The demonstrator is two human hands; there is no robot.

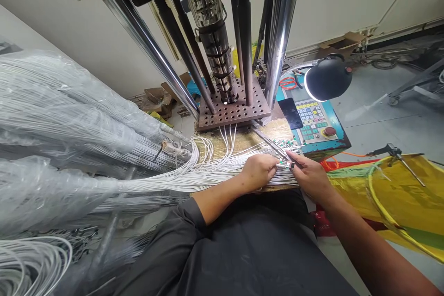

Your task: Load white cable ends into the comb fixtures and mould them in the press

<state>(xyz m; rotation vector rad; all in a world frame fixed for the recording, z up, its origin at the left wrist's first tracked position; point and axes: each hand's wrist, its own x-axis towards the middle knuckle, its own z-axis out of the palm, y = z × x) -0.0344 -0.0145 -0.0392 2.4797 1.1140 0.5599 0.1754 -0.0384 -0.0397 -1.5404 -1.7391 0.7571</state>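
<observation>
My left hand [257, 171] is closed, its thumb and fingers pinching a white cable just behind a small green-and-white end piece [283, 163]. In my right hand [310, 176] is a long metal caliper [271, 144], its beam slanting away toward the press plate. The end piece lies close against the caliper near my right fingertips; whether the jaws touch it I cannot tell. Beneath both hands a thick bundle of white cables [163, 181] runs across the worktable [248, 138]. More green-tipped cable ends [286, 142] lie just beyond my right hand.
Above the table stands a press with a perforated steel plate [236, 110] and chrome columns [282, 32]. A black lamp [328, 78] overhangs a blue control panel [317, 122]. Plastic-wrapped cables [62, 115] fill the left. A yellow bag [398, 194], with an air gun [391, 150] by its rim, stands right.
</observation>
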